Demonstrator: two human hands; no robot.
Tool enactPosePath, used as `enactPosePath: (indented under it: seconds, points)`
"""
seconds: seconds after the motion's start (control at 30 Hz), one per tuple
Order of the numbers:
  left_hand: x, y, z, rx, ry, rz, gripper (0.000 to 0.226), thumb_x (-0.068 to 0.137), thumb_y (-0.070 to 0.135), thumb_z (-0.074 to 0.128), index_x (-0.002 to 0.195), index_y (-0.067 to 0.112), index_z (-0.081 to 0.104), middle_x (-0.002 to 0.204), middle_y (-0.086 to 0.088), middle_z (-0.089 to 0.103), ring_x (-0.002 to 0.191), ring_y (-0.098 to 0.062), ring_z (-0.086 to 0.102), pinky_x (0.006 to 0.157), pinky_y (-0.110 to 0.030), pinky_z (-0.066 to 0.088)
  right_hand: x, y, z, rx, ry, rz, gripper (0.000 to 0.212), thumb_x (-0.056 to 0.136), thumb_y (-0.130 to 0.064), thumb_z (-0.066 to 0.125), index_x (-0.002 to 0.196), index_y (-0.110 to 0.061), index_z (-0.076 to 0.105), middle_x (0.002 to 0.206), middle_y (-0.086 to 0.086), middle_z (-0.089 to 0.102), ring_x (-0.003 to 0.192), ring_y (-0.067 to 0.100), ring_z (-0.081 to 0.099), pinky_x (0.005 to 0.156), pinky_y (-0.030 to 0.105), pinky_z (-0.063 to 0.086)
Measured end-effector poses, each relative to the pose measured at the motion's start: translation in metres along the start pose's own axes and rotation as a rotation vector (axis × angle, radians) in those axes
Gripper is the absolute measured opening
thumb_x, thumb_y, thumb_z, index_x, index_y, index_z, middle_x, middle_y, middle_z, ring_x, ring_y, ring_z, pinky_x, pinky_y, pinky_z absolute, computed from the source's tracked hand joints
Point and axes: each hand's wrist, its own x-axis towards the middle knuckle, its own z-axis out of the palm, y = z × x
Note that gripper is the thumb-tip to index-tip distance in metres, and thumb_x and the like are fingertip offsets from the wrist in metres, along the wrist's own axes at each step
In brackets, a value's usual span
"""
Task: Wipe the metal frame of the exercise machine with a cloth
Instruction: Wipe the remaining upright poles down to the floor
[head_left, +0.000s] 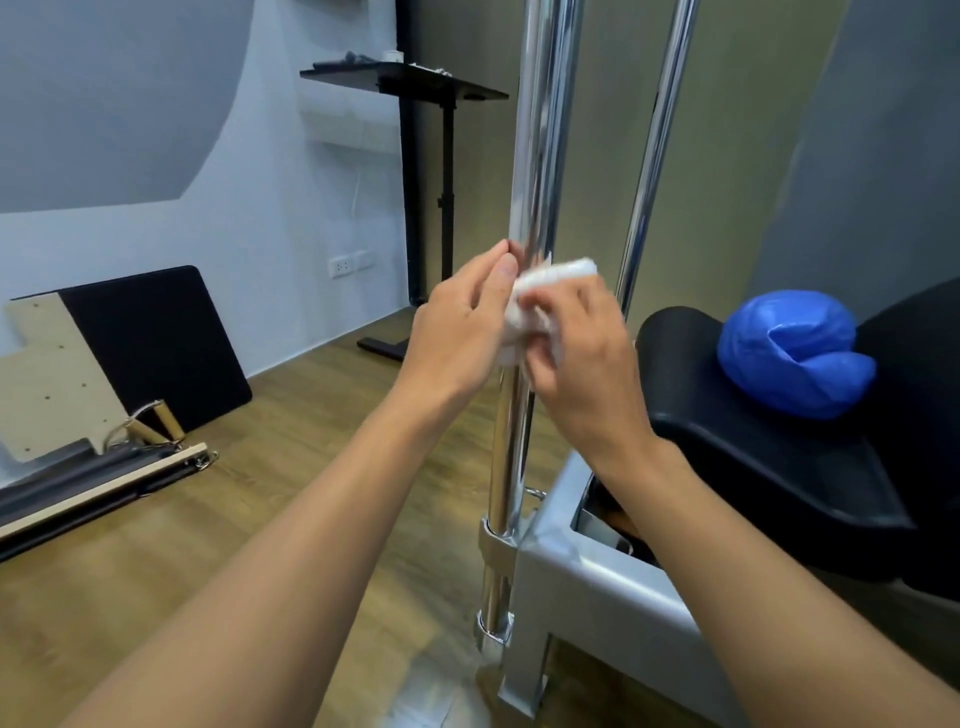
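A white cloth (543, 283) is held around the near chrome upright (535, 156) at mid-height, gripped by the left hand (462, 322) and the right hand (582, 358). Wiping is judged under way, the far upright (649, 171) and grey base rail (587, 577) yet to be reached. A wooden floor (311, 493) and black stand (405, 80) are seen beyond.
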Motion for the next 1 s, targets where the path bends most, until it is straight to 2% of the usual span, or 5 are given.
enactPosePath:
  seconds: [0.13,0.27,0.47,0.67,1.0]
  points:
    - [-0.011,-0.013,0.009,-0.087,0.033,-0.042,0.045,0.094,0.052,0.038,0.131,0.039,0.06,0.121,0.012,0.069,0.116,-0.013,0.062,0.102,-0.049,0.049,-0.005,-0.006,0.003,0.235,0.113,0.192,0.036,0.078,-0.004,0.069,0.112,-0.011,0.062,0.111,0.003,0.055,0.1,0.012,0.054,0.083,0.027,0.048]
    - [-0.012,-0.012,0.013,-0.131,0.083,-0.053,0.032,0.094,0.052,0.035,0.103,0.053,0.066,0.103,0.011,0.074,0.104,-0.014,0.068,0.095,-0.053,0.052,-0.04,-0.004,0.024,0.367,0.015,0.444,0.055,0.083,-0.017,0.071,0.133,-0.018,0.048,0.126,-0.004,0.054,0.115,0.011,0.053,0.093,0.038,0.051]
    - [-0.013,-0.012,0.016,-0.161,0.099,-0.067,0.03,0.094,0.051,0.038,0.097,0.056,0.067,0.103,0.006,0.075,0.101,-0.02,0.07,0.094,-0.054,0.053,-0.02,-0.011,0.021,0.451,0.206,0.517,0.038,0.088,-0.009,0.061,0.125,-0.019,0.058,0.115,-0.004,0.062,0.104,0.012,0.06,0.088,0.041,0.052]
    - [-0.028,-0.027,0.016,-0.245,0.058,-0.091,0.031,0.107,0.03,0.04,0.119,0.03,0.068,0.11,0.004,0.074,0.105,-0.013,0.07,0.088,-0.03,0.057,-0.066,0.002,0.033,0.475,0.025,0.762,0.024,0.095,-0.02,0.057,0.115,-0.031,0.065,0.094,-0.013,0.069,0.087,0.007,0.064,0.079,0.039,0.055]
    - [-0.034,-0.042,0.014,-0.387,-0.037,-0.143,0.035,0.108,0.032,0.034,0.121,0.025,0.066,0.104,0.006,0.073,0.087,-0.002,0.071,0.063,-0.012,0.051,-0.06,-0.002,0.03,0.282,0.05,0.612,0.016,0.093,-0.016,0.059,0.106,-0.026,0.063,0.091,-0.011,0.067,0.084,0.012,0.063,0.076,0.037,0.053]
